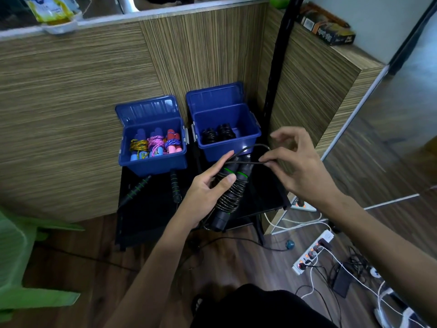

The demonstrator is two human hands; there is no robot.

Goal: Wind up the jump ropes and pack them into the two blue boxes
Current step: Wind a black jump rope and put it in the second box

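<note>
My left hand grips the two black handles of a jump rope with green rings, its cord coiled tightly round them. My right hand pinches the loose end of that cord, which loops over the handles. Two open blue boxes stand on a black stand. The left box holds three wound ropes with coloured handles. The right box holds two wound black ropes. Another black rope's handles lie unwound on the stand in front of the left box.
The black stand sits in a corner of striped wood panels. A green plastic chair is at the left. A power strip and tangled cables lie on the wooden floor at the right. A black pole rises behind the right box.
</note>
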